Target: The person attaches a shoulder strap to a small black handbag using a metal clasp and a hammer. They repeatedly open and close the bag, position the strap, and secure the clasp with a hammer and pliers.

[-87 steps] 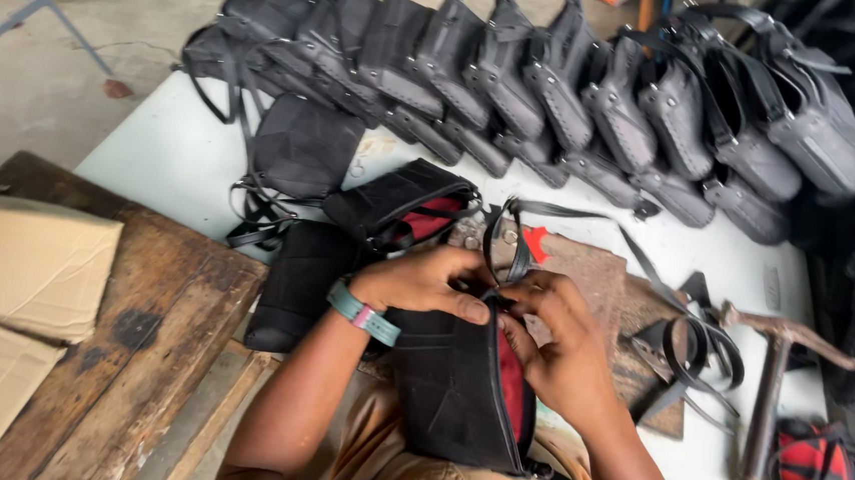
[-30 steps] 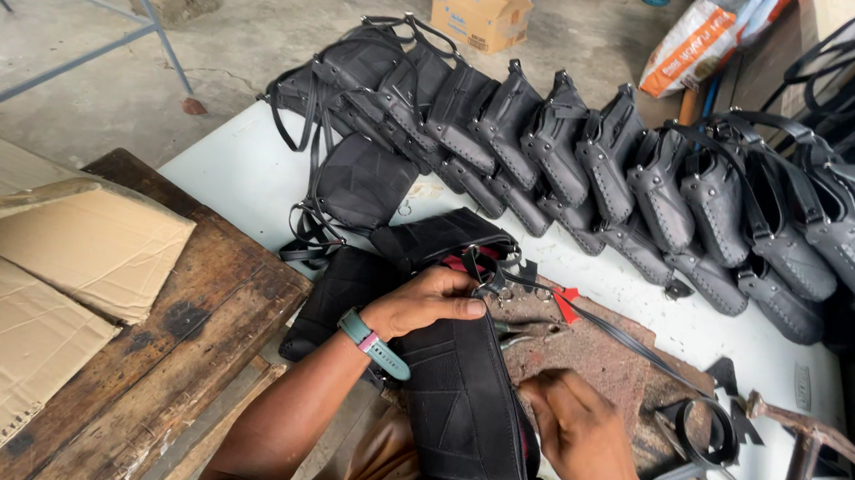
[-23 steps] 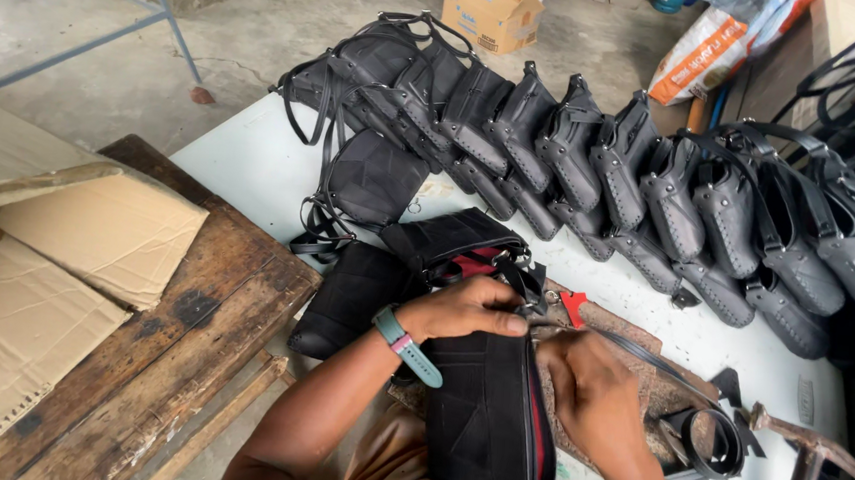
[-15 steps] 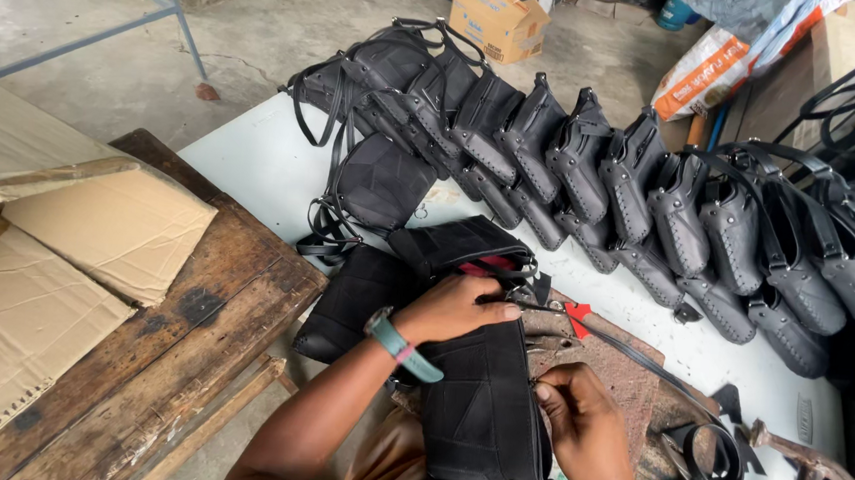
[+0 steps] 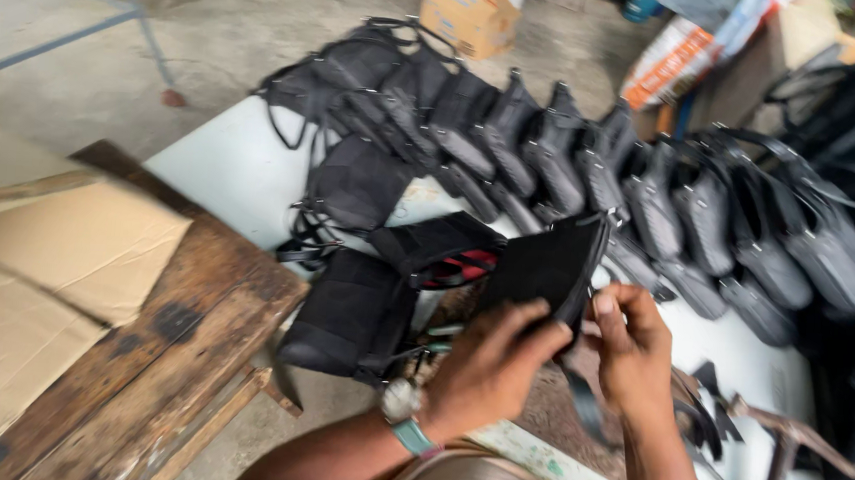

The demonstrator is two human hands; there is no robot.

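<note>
Currently we hold black bag (image 5: 546, 268) raised above white table (image 5: 232, 166): left hand (image 5: 489, 370) clasps lower edge, right hand (image 5: 631, 339) pinches side; bag lies at twelve o'clock from left hand, long axis toward one o'clock.

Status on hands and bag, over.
Left hand and right hand both grip the black bag, lifted off the table. More black bags in a row behind, hammer at right. Nothing in the way.

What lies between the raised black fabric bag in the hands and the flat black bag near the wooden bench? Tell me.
In the head view, between the raised black fabric bag and the flat black bag lies an open black bag with red lining.
</note>
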